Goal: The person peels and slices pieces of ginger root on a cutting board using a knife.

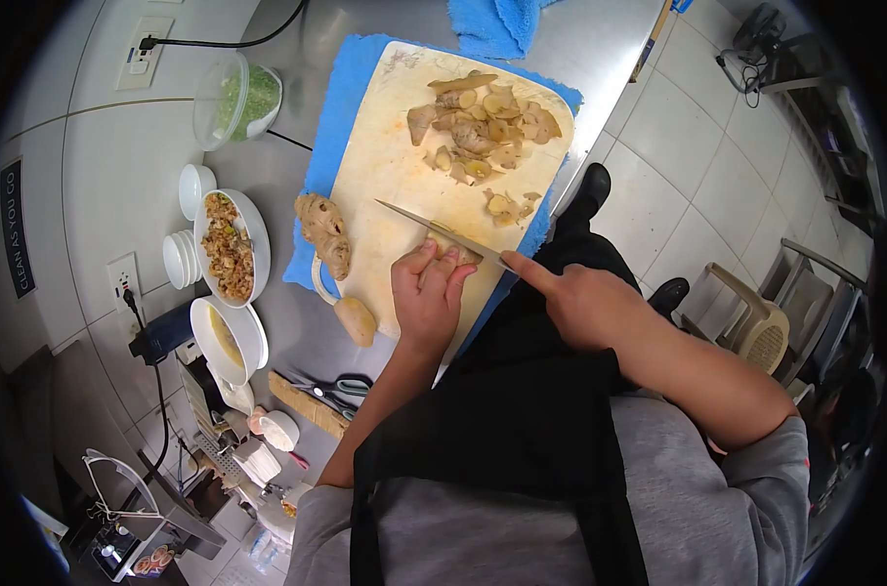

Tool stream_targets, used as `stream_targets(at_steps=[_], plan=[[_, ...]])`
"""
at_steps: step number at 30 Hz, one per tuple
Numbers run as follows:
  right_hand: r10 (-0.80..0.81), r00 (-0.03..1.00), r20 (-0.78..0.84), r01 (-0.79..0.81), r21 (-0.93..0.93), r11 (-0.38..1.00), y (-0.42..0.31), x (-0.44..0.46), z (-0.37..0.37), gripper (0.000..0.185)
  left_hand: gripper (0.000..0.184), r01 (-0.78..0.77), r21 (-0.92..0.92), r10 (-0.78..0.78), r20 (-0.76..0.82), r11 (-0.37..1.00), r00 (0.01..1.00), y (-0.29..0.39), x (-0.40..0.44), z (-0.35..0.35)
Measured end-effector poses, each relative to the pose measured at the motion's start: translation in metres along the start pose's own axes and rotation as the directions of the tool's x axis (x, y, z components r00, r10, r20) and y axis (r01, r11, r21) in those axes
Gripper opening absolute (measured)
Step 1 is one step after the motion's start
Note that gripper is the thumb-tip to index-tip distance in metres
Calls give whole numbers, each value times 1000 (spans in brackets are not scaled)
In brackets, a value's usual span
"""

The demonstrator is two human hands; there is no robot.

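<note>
My left hand has its fingers closed on a piece of ginger, pressing it to the pale cutting board near its lower edge. A knife is gripped in my right hand, forefinger stretched along it, the blade lying across the ginger. Ginger peels and trimmings form a pile on the far right of the board, with a smaller heap below. Left of my left hand, an unpeeled ginger root rests at the board's edge, and a smooth tan piece lies by the board's handle.
Blue cloth lies under the board on a steel counter. Along the wall stand a tub of chopped greens, a bowl of chopped brown food and another white bowl. Scissors lie near my left forearm.
</note>
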State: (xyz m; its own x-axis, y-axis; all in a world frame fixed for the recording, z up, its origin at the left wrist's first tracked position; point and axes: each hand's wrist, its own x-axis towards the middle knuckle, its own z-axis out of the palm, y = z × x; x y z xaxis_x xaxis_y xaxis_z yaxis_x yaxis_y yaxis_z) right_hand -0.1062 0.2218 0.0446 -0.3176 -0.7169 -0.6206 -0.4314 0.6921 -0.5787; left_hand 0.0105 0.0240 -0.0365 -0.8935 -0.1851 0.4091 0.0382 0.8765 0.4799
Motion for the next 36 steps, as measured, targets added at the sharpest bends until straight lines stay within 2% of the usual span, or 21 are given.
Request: stream_targets(at_steps=[1,3,10,12,15,16,18,19,21,22,25,29,31,36], plan=[[-2,1000,2,2,0,1000,2,1,-4,69,29,-5,0,5,16,1000,1000,0,-1,0],[-67,998,11,65,131,989,9,-1,-16,62,29,-8,5,8,35,1000,999,-2,-2,-1],[-193,980,49,173,272,947,34,12,-34,50,28,-23,-4,23,43,1000,999,-3,-2,-1],[-147,972,186,56,424,904,40,19,-37,49,28,-34,-7,35,47,999,998,-3,-1,-1],[-102,963,248,-30,478,878,36,17,-36,48,30,-44,20,43,35,999,998,0,-1,-2],[-106,963,246,-24,474,880,38,16,-28,48,31,-35,3,35,9,999,999,4,-1,-3],[-235,969,-73,246,340,908,44,11,0,51,32,-27,-8,26,-22,1000,999,5,-2,-6],[-240,968,-71,250,338,908,44,8,7,51,33,-45,6,45,-18,999,999,3,-4,-8],[-229,954,-193,271,235,933,40,1,19,55,34,-57,22,57,-10,998,998,4,-9,-11],[-231,954,-190,273,235,933,37,-4,26,55,34,-30,34,30,-10,999,999,6,-8,-12],[-64,959,-278,77,38,996,28,-19,40,67,34,33,66,-33,0,997,999,13,-7,-15],[-95,934,-345,104,9,995,29,-39,47,72,35,81,51,-80,-22,995,997,10,-15,-12],[-89,930,-356,63,-82,995,30,-49,47,75,35,75,40,-74,-30,996,997,9,-16,-11],[-64,932,-358,25,-113,993,29,-59,45,76,32,55,50,-55,0,997,998,10,-15,-12]])
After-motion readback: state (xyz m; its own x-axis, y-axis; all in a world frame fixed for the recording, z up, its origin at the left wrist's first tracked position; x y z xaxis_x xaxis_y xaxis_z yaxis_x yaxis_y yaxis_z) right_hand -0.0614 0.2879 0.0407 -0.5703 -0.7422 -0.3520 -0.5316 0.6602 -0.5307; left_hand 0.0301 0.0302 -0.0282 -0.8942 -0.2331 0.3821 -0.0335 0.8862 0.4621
